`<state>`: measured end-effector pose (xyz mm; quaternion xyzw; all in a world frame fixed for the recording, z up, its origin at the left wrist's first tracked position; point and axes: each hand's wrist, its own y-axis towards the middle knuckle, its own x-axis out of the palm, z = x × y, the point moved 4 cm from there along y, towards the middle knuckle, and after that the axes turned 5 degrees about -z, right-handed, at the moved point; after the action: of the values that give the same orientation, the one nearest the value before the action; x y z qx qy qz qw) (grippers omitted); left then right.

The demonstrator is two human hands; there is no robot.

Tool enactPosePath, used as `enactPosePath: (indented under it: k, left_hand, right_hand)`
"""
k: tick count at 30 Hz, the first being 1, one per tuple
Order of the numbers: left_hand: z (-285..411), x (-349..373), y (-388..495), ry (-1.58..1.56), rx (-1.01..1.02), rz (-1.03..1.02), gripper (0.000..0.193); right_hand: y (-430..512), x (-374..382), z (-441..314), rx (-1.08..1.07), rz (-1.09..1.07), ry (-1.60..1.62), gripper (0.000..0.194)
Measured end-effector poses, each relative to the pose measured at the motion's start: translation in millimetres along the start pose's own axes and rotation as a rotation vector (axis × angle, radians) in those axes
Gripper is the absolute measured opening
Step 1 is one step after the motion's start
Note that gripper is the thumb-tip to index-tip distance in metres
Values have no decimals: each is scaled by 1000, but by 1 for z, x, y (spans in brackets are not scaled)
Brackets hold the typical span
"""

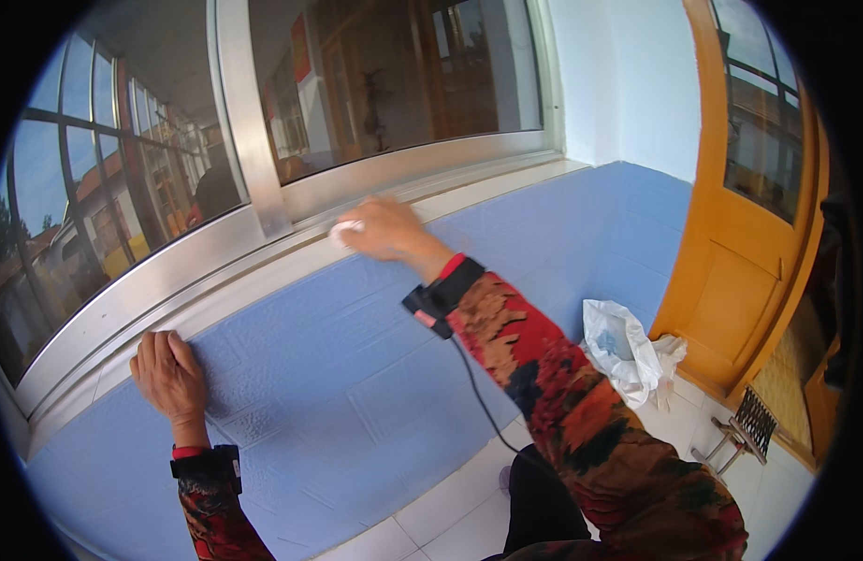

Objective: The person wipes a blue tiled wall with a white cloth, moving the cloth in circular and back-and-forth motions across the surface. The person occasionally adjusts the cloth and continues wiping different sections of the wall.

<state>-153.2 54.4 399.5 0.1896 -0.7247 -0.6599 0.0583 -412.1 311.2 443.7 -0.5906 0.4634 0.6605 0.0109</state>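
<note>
My right hand (pixel 386 228), slightly blurred, holds a crumpled white cloth or tissue (pixel 346 233) against the tiled window sill (pixel 263 270), just below the metal frame (pixel 361 172) of a sliding window. At the left, my left hand (pixel 166 372) rests with curled fingers on the sill's front edge; nothing shows in it, though its palm is hidden. Window glass (pixel 403 84) rises above the frame. Below the sill is a blue textured wall (pixel 319 379). Both wrists wear black bands, and a cable runs down from the right one.
An orange wooden door (pixel 740 280) with a glass pane stands at the right. On the tiled floor (pixel 466 519) near it are an open white plastic bag (pixel 621 350) by the wall and a small folding stool (pixel 743 428).
</note>
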Motion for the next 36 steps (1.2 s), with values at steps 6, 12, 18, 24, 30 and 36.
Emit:
enactPosePath:
  k: [6, 12, 18, 24, 30, 36]
  left_hand:
    - [-3, 2, -2, 2, 1, -48, 19]
    - [-5, 1, -3, -6, 51, -39, 20]
    - [-1, -4, -1, -10, 57, -35, 19]
    - [2, -6, 0, -3, 45, -34, 19]
    - [3, -5, 0, -5, 9, -25, 18]
    - [6, -5, 1, 14, 25, 11, 19]
  right_hand:
    - [9, 37, -159, -223, 31, 219, 23]
    - [-4, 37, -174, -286, 109, 261, 27]
    - [-10, 4, -52, -262, 72, 275, 28]
    - [-12, -23, 128, -43, 67, 67, 35]
    - [-17, -56, 213, 313, -33, -128, 33]
    - [-17, -51, 137, 306, -81, -286, 43]
